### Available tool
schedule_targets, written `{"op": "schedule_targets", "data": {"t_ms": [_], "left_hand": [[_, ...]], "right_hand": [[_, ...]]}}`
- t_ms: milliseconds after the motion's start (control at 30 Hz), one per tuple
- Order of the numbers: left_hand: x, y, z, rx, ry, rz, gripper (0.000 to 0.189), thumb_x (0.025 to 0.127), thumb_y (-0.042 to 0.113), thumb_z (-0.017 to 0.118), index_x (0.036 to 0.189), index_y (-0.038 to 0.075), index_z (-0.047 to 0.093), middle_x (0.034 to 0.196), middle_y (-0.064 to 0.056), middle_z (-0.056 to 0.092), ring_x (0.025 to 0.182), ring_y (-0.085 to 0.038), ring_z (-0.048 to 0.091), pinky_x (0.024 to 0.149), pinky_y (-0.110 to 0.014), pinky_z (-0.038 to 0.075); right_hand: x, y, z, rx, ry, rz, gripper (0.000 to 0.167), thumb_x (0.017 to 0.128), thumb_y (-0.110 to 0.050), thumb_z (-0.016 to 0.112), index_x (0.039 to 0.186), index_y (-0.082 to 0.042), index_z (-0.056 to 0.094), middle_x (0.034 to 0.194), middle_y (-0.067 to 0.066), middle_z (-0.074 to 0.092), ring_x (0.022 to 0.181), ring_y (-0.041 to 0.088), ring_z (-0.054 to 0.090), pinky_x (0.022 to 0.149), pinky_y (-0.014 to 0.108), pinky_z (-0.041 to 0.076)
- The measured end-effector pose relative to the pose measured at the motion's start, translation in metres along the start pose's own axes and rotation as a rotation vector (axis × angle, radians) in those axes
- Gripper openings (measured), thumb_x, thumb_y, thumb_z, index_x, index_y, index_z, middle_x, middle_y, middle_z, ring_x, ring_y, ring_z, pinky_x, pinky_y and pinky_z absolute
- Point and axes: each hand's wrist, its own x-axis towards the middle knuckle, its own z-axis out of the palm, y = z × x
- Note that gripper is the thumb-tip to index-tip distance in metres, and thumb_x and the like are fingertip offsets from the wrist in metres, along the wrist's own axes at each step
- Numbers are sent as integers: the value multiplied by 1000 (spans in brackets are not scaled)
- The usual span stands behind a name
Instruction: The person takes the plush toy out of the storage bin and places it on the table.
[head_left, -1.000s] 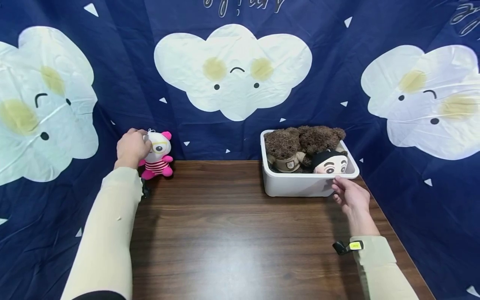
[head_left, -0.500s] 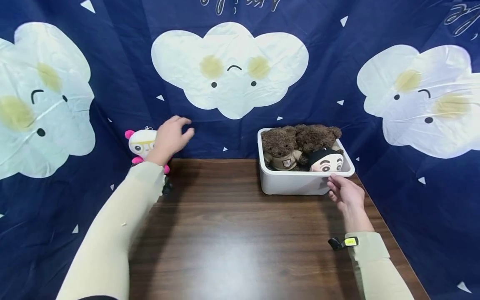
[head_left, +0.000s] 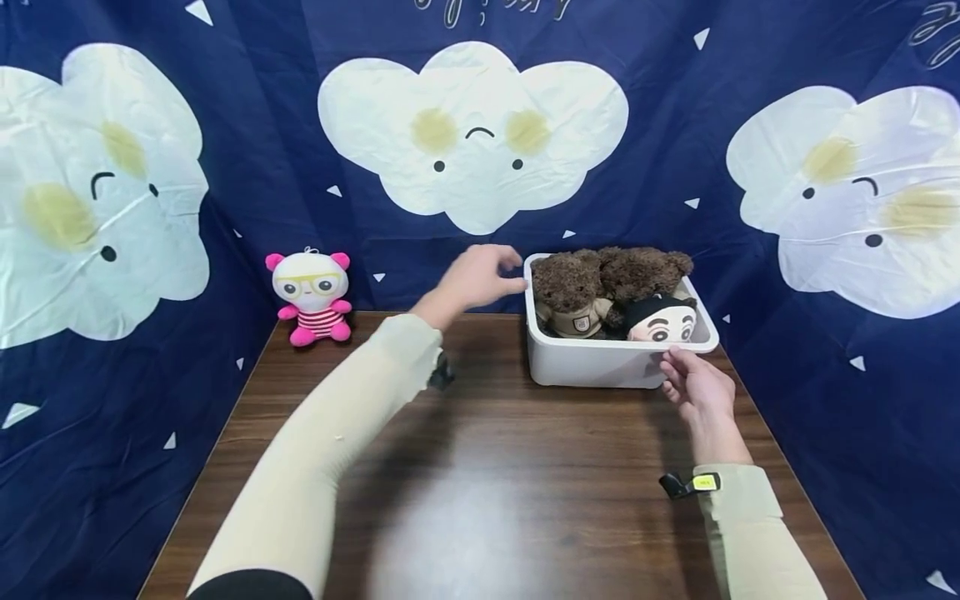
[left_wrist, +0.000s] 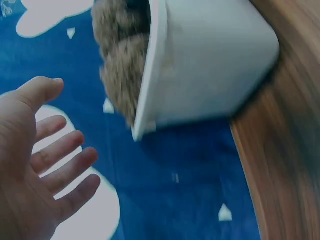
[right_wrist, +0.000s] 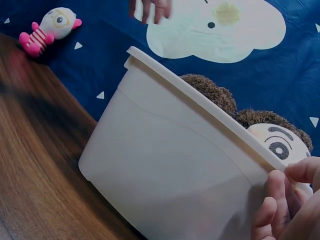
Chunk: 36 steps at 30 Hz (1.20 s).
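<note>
In the head view a white bin (head_left: 592, 367) stands at the back right of the table. Two brown teddy bears, one in a beige shirt (head_left: 566, 287) and one behind (head_left: 641, 273), sit inside with a plush toy in a black cap (head_left: 663, 323). My right hand (head_left: 701, 392) pinches the bin's front rim near its right corner, thumb on top, as the right wrist view also shows. My left hand (head_left: 480, 277) is beside the bin's left rim with fingers extended and nothing held; the left wrist view shows it (left_wrist: 40, 160) apart from the bin.
A pink and white plush toy with yellow glasses (head_left: 311, 292) sits at the table's back left corner. Dark blue cloth (head_left: 420, 275) with cloud prints hangs around the wooden table (head_left: 465, 467) at the back and sides.
My left hand has let go of the pink and white plush toy and swung right across the back of the table to the bin. My right hand stays at the bin's rim.
</note>
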Motion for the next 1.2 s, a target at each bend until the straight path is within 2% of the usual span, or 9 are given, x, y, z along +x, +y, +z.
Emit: {"op": "schedule_targets", "data": {"t_ms": [167,433,533,733,833,967,1200], "left_hand": [[16,37,27,18,-52,66,49,92,47,72,131,18,68,123,-2,72,111,-20,66,94,-40,53],[29,88,69,61,-162,167,43,96,43,68,131,19,68,120,0,73,107,-13,67,92,-33,54],[34,107,84,75,-190,163,44,96,44,67,133,21,66,120,3,73,105,-11,67,90,-30,54],[42,139,110,82,-200,71,50,95,48,68,140,27,61,130,8,68,111,-9,66,87,-29,55],[46,148,120,83,-181,3,55,94,52,69,143,30,57,134,10,66,111,-11,67,84,-31,56],[48,151,131,123,-170,-67,65,92,57,70,148,31,51,133,9,66,108,-13,68,78,-33,57],[51,148,144,173,-189,-93,63,90,55,72,145,29,54,123,5,70,102,-15,69,76,-34,57]], "right_hand": [[0,-2,0,13,-15,-3,12,90,-10,78,79,-14,79,71,-2,76,60,9,73,44,27,51],[1,-3,0,18,-19,-16,12,90,-8,78,79,-13,79,70,-1,76,61,9,73,42,27,51],[2,-3,-1,23,-12,-22,8,89,-6,78,83,-11,80,70,0,76,60,10,73,42,27,52],[1,-5,-3,26,-6,-22,4,87,-6,80,85,-9,80,70,1,76,60,11,74,43,27,52],[1,-4,-3,21,-4,-15,7,88,-8,79,82,-11,79,70,1,76,59,10,73,43,26,52],[2,-2,-2,17,-8,-11,10,89,-8,78,80,-11,79,69,0,76,59,10,73,42,26,52],[4,-1,-1,8,-24,-7,17,91,-8,76,76,-12,79,69,-1,76,59,9,73,44,26,52]]}}
